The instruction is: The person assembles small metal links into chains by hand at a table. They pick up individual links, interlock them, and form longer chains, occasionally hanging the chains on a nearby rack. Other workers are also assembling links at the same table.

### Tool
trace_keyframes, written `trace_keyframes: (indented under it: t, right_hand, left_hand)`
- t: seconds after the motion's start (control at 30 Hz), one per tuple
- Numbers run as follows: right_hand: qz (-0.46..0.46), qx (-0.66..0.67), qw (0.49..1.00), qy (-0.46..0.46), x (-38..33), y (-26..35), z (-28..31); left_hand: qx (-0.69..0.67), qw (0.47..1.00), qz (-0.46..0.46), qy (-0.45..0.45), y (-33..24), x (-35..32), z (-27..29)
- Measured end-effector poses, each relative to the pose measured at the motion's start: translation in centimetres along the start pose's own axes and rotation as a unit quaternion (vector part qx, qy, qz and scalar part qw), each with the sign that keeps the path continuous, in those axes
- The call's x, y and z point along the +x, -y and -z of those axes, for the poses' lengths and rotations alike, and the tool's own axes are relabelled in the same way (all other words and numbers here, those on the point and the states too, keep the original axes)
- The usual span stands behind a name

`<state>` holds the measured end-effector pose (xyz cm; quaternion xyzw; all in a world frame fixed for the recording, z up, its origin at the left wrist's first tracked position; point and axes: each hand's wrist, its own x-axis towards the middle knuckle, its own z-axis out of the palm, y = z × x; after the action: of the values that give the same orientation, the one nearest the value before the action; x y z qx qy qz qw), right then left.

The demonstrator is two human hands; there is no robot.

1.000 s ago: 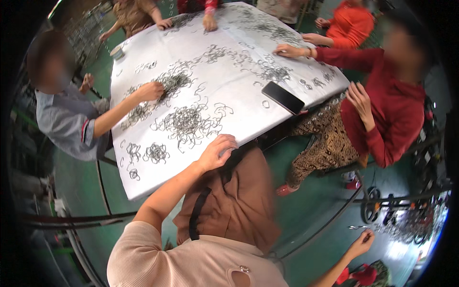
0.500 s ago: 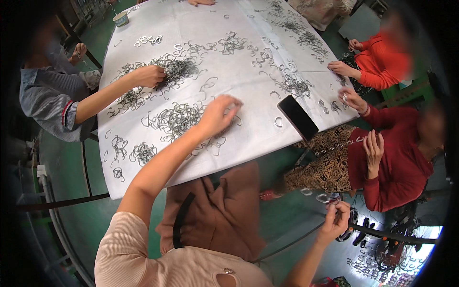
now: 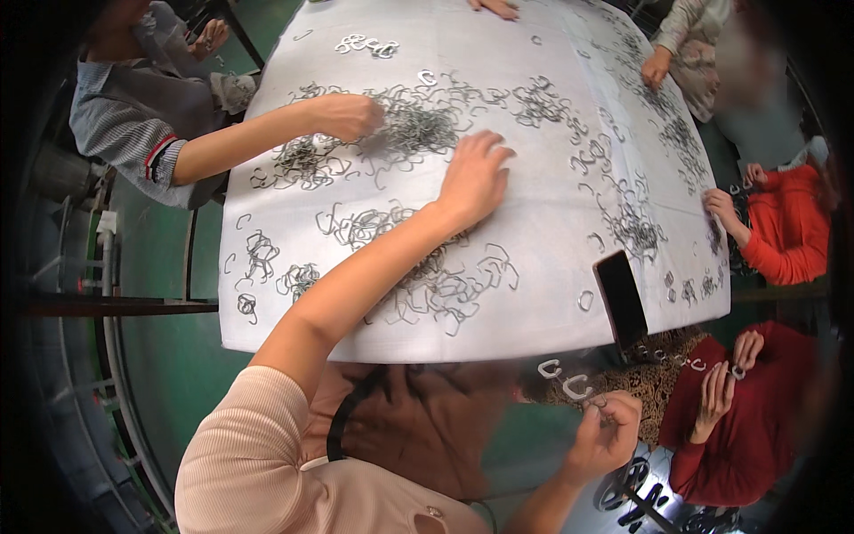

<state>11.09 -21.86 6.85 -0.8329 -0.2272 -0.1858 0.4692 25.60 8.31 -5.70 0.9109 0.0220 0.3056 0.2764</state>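
My left hand (image 3: 476, 173) reaches over the white-covered table (image 3: 534, 294), fingers apart and bent downward. It hovers between a near pile of bent grey metal links (image 3: 440, 289) and a farther, denser pile (image 3: 422, 129). Nothing shows in its fingers, though the palm is turned away from view. Off the table's near edge, my right hand (image 3: 605, 436) is closed on a short chain of silver metal links (image 3: 576, 385). Its free end extends up and left from the fingertips. The rest of the chain is hidden by the hand.
A black phone (image 3: 621, 298) lies at the table's near right edge. At left, a co-worker's hand (image 3: 351, 116) is over the far pile. A co-worker in dark red (image 3: 756, 418) handles a chain at right. Other people's hands rest around the table. Smaller link clusters (image 3: 258, 254) lie at left.
The view has turned, shifting the table rightward. My left hand has moved farther over the table, past the near pile. My right hand has come closer to the table edge, still with the chain.
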Motion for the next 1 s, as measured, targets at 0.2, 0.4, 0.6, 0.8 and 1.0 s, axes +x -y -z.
trace_keyframes:
  t: [0.2, 0.4, 0.6, 0.8, 1.0]
  right_hand:
    - [0.025, 0.012, 0.998, 0.052, 1.4, 1.2, -3.0]
    - [0.017, 0.022, 0.997, 0.068, 2.4, 2.4, -4.6]
    - [0.033, 0.021, 0.996, 0.077, 3.4, 2.1, -5.5]
    - [0.046, 0.037, 0.995, 0.077, 4.4, 2.1, -6.8]
    - [0.049, 0.049, 0.992, 0.101, 5.5, 3.0, -7.6]
  left_hand:
    - [0.196, 0.966, 0.166, -0.025, 6.4, -0.3, 1.7]
    - [0.086, 0.982, 0.162, 0.052, 8.8, 0.4, 6.1]
    - [0.043, 0.937, 0.139, 0.317, 12.3, 5.3, 10.7]
    - [0.156, 0.978, 0.027, 0.133, 17.7, 10.1, 5.8]
    - [0.267, 0.949, -0.053, 0.156, 19.4, 11.1, 3.3]
